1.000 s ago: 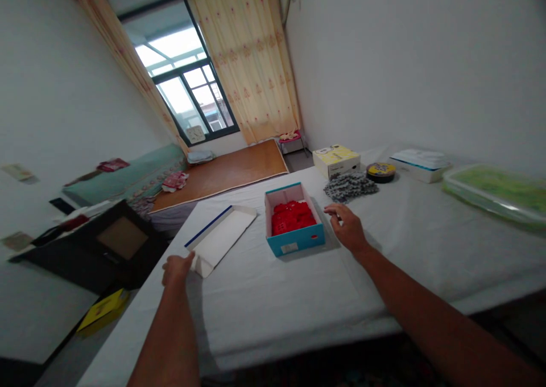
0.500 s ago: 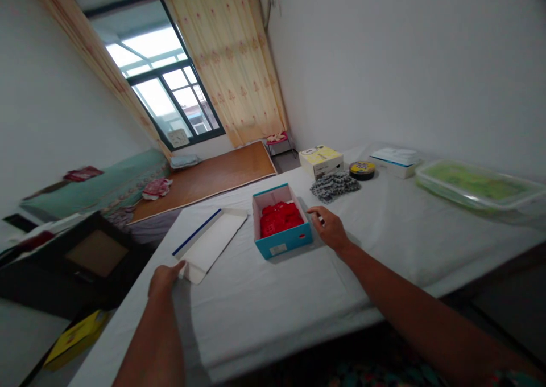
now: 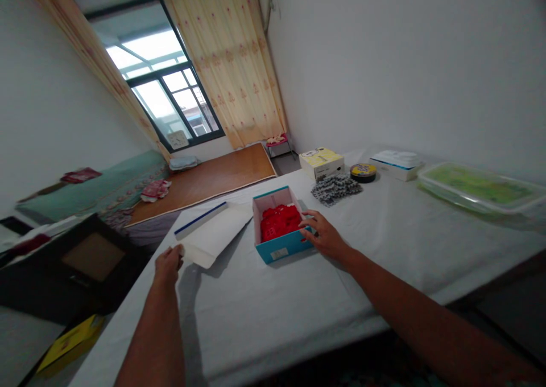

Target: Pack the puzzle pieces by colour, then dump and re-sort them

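In my left hand (image 3: 169, 262) is the near left corner of a white box lid (image 3: 215, 233) with a dark blue edge, pinched between the fingers. The lid is tilted, its right side raised off the table. To its right stands an open blue shoe box (image 3: 285, 245) with a pale pink inside. Red fabric or knitwear (image 3: 279, 222) fills the box; its exact kind I cannot make out. My right hand (image 3: 322, 233) rests at the box's right front corner, fingers spread over the rim, holding nothing.
Behind the box lie a grey fuzzy cloth (image 3: 336, 189), a yellow-and-white carton (image 3: 321, 162) and a round black-and-yellow tin (image 3: 363, 173). Farther right are a tissue pack (image 3: 396, 164) and a clear green-filled plastic container (image 3: 480, 186). A white cloth covers the table (image 3: 256, 313).
My left hand has lifted the lid and tilted it up from the table. My right hand has moved left from beside the box onto its rim.
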Tool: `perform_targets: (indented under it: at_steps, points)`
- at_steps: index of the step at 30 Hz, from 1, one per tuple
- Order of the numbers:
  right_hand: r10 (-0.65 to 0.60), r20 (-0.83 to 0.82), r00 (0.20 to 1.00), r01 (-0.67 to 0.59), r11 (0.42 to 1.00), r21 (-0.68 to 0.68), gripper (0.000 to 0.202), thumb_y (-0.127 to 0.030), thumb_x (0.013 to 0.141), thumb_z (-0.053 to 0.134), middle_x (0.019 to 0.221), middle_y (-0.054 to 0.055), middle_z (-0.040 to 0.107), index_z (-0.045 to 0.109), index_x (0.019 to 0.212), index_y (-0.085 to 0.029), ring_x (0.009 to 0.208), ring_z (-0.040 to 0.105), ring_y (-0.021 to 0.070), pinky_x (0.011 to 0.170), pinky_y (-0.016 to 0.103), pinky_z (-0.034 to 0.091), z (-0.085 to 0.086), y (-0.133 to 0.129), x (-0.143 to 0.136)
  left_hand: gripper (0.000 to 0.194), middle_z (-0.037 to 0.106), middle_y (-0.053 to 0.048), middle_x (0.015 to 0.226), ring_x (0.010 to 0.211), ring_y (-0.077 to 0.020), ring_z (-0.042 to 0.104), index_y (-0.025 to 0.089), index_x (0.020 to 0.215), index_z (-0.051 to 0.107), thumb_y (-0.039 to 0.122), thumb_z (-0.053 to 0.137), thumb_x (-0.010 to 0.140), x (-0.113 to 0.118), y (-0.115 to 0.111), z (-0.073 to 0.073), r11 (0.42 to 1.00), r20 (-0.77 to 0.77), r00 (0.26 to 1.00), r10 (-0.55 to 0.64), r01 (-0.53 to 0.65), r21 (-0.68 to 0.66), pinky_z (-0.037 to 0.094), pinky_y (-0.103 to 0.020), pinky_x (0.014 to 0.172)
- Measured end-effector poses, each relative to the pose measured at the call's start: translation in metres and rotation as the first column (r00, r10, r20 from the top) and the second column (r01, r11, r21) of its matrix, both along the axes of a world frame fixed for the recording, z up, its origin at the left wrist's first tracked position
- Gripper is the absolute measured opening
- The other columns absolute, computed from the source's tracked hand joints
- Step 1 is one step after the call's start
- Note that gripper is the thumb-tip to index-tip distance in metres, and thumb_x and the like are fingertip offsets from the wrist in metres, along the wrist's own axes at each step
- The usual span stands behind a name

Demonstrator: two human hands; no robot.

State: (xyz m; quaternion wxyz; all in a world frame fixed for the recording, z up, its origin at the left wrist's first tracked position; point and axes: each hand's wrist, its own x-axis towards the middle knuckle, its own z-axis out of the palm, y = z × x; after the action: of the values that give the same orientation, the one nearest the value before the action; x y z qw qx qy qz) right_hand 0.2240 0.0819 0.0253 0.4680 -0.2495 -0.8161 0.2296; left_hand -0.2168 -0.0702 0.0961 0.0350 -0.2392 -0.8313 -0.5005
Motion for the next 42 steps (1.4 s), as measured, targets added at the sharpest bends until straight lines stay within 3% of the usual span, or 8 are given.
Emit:
perform_targets:
  at_steps: [3, 5, 8, 14, 17, 23, 32, 42]
  points:
    - [-0.002, 0.003, 1.000, 0.002, 1.000, -0.018, 0.022, -0.039, 0.092, 0.053, 0.129, 0.010, 0.053, 0.067, 0.100, -0.024, 0.124, 0.049, 0.0245, 0.105, 0.045, 0.042, 0.002, -0.001, 0.000, 0.025, 0.049, 0.002, 0.064, 0.059, -0.0112, 0.048, 0.018, 0.068, 0.050, 0.040, 0.050, 0.080, 0.032, 0.015, 0.025, 0.989, -0.247, 0.959, -0.140, 0.148, 0.012, 0.042, -0.023, 0.056]
    - [-0.004, 0.002, 1.000, 0.004, 0.999, -0.031, 0.023, -0.041, 0.092, 0.053, 0.128, 0.011, 0.053, 0.067, 0.100, -0.024, 0.123, 0.050, 0.0249, 0.104, 0.045, 0.043, 0.003, -0.003, 0.000, 0.026, 0.053, 0.000, 0.073, 0.067, -0.0115, 0.051, 0.017, 0.068, 0.054, 0.037, 0.051, 0.084, 0.071, 0.023, 0.043, 0.945, -0.548, 0.773, -0.320, 0.306, -0.119, 0.041, -0.022, 0.061]
    - [0.006, -0.010, 1.000, -0.006, 1.000, -0.031, 0.029, -0.042, 0.096, 0.046, 0.127, 0.011, 0.054, 0.067, 0.103, -0.024, 0.122, 0.051, 0.0242, 0.106, 0.045, 0.041, 0.004, -0.004, 0.001, 0.022, 0.060, -0.002, 0.087, 0.070, -0.0110, 0.054, 0.019, 0.095, 0.065, 0.031, 0.048, 0.092, 0.142, 0.030, 0.059, 0.908, -0.747, 0.521, -0.413, 0.299, -0.293, 0.038, -0.021, 0.059]
    - [-0.059, -0.122, 0.991, 0.046, 0.993, -0.107, 0.042, -0.045, 0.100, 0.031, 0.124, 0.009, 0.057, 0.065, 0.111, -0.024, 0.119, 0.054, 0.0206, 0.107, 0.039, 0.040, 0.005, 0.001, 0.003, 0.030, 0.062, -0.003, 0.089, 0.081, -0.0160, 0.056, 0.025, 0.123, 0.058, 0.021, 0.047, 0.095, 0.247, 0.030, 0.041, 0.765, -0.780, 0.038, -0.625, 0.231, -0.601, 0.038, -0.025, 0.056]
    - [-0.094, -0.174, 0.980, 0.072, 0.989, -0.128, 0.044, -0.047, 0.100, 0.030, 0.118, 0.009, 0.061, 0.066, 0.109, -0.024, 0.116, 0.055, 0.0209, 0.107, 0.039, 0.040, 0.004, 0.004, 0.003, 0.028, 0.060, -0.004, 0.090, 0.081, -0.0174, 0.056, 0.020, 0.122, 0.056, 0.019, 0.048, 0.095, 0.274, 0.028, 0.030, 0.693, -0.713, -0.065, -0.698, 0.189, -0.696, 0.040, -0.026, 0.056]
    - [-0.065, -0.158, 0.985, 0.030, 0.977, -0.212, 0.044, -0.050, 0.098, 0.032, 0.111, 0.008, 0.065, 0.062, 0.113, -0.023, 0.106, 0.060, 0.0217, 0.099, 0.040, 0.047, 0.002, 0.006, 0.003, 0.030, 0.059, -0.006, 0.094, 0.087, -0.0192, 0.055, 0.019, 0.126, 0.051, 0.019, 0.042, 0.097, 0.301, 0.033, 0.031, 0.644, -0.656, 0.004, -0.754, 0.195, -0.739, 0.043, -0.027, 0.059]
    - [-0.006, -0.162, 0.987, -0.051, 0.939, -0.341, 0.053, -0.056, 0.095, 0.037, 0.135, 0.010, 0.057, 0.054, 0.132, -0.024, 0.125, 0.052, 0.0238, 0.108, 0.045, 0.040, 0.003, 0.006, 0.002, 0.025, 0.057, -0.009, 0.100, 0.094, -0.0216, 0.055, 0.019, 0.117, 0.056, 0.018, 0.043, 0.096, 0.328, 0.049, 0.025, 0.566, -0.539, 0.174, -0.824, 0.212, -0.797, 0.049, -0.027, 0.063]
    - [0.105, -0.117, 0.988, -0.139, 0.931, -0.337, 0.058, -0.057, 0.094, 0.038, 0.144, 0.009, 0.049, 0.049, 0.140, -0.023, 0.134, 0.044, 0.0231, 0.116, 0.045, 0.029, 0.000, 0.008, -0.001, 0.023, 0.059, -0.012, 0.103, 0.096, -0.0236, 0.058, 0.015, 0.113, 0.059, 0.020, 0.046, 0.094, 0.332, 0.050, 0.028, 0.531, -0.468, 0.278, -0.839, 0.230, -0.816, 0.050, -0.029, 0.065]
